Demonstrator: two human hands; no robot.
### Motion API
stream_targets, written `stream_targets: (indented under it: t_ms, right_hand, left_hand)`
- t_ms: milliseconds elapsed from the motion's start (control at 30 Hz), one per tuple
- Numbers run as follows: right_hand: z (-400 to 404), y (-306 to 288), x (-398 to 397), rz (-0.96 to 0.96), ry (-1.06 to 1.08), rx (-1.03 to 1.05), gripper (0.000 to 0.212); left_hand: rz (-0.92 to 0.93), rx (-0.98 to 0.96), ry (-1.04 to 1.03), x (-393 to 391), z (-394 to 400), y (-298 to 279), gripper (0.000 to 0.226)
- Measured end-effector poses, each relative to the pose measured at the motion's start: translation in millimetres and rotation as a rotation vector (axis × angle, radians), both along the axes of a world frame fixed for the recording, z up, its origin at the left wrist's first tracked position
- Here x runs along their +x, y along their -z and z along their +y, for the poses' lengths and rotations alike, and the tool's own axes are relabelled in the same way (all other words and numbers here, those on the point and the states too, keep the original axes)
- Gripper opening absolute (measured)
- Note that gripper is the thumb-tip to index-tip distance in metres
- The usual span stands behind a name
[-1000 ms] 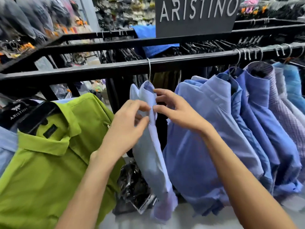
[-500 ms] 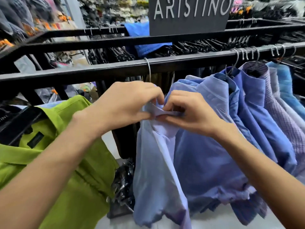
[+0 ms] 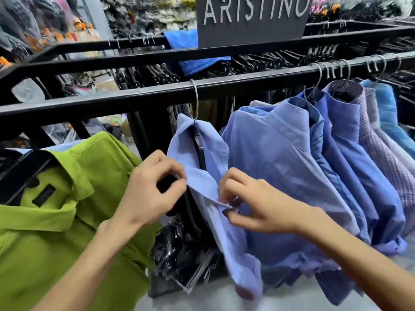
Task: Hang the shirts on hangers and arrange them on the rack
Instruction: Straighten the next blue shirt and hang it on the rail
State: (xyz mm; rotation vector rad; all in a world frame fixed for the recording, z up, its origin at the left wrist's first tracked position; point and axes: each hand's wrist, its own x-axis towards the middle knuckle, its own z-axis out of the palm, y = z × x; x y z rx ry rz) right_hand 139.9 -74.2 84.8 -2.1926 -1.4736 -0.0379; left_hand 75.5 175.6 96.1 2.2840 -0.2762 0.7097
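Note:
A light blue shirt (image 3: 215,153) hangs on a black hanger whose metal hook (image 3: 195,97) sits over the black rack rail (image 3: 134,97). My left hand (image 3: 148,194) pinches the shirt's left front edge below the collar. My right hand (image 3: 253,205) pinches the placket on the other side, fingers curled at the fabric. To the right, several blue and purple shirts (image 3: 314,158) hang close together on the same rail.
A lime green shirt (image 3: 67,198) lies folded at the left with a black hanger (image 3: 20,173) across its collar. Crumpled black plastic bags (image 3: 184,254) sit below the rack. A dark brand sign (image 3: 251,19) stands on the upper rails, with empty hangers behind.
Both hands have dropped from the collar to the shirt's front a little lower. The collar now stands open, showing the black hanger.

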Motion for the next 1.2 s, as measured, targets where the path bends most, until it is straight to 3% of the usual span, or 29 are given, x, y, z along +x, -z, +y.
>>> stream_targets:
  t_ms: [67,133,233,333,400,467,533,633,700,867,1000,1100,1167,1200]
  right_hand:
    - [-2,-5,1,0.228,-0.040,0.052,0.007]
    - [4,-8,0,0.460,0.038,0.143,0.020]
    - [16,-7,-1,0.708,0.177,0.220,0.024]
    - [22,-2,1,0.617,0.230,0.107,0.043]
    - [25,2,1,0.591,0.235,0.137,0.053]
    - [30,6,1,0.542,0.225,0.188,0.045]
    - [34,5,-1,0.474,0.213,0.237,0.025]
    - [35,2,-1,0.379,0.181,0.222,0.022]
    - [34,0,-3,0.338,0.121,0.176,0.030]
    - [38,-6,-11,0.114,-0.016,-0.038,0.040]
    - [38,-18,1,0.146,-0.117,-0.107,0.042]
    - [35,-20,19,0.245,0.093,0.184,0.026]
    - [37,-16,34,0.175,0.312,0.363,0.046]
    - [41,-14,43,0.135,0.382,0.356,0.061]
  left_hand:
    - [0.072,-0.290,-0.103,-3,-8,-1,0.019]
    - [0.103,-0.604,-0.165,0,-18,0,0.030]
    - [0.263,-0.969,-0.108,9,-29,0,0.020]
    - [0.356,-0.973,-0.037,9,-36,-1,0.012]
    - [0.291,-0.817,-0.055,9,-39,-4,0.029]
    - [0.275,-0.767,-0.082,13,-42,-9,0.039]
    - [0.305,-0.945,-0.101,20,-42,-16,0.043]
    - [0.381,-1.210,-0.103,30,-37,-21,0.028]
    - [0.404,-1.151,-0.112,35,-30,-20,0.019]
    - [0.470,-0.766,-0.113,55,-18,-32,0.025]
    - [0.305,-0.504,-0.068,71,-4,-44,0.026]
    - [0.277,-0.381,-0.022,80,11,-52,0.006]
    - [0.284,-0.243,-0.016,84,14,-55,0.003]
    - [0.289,-0.191,-0.042,85,14,-55,0.007]
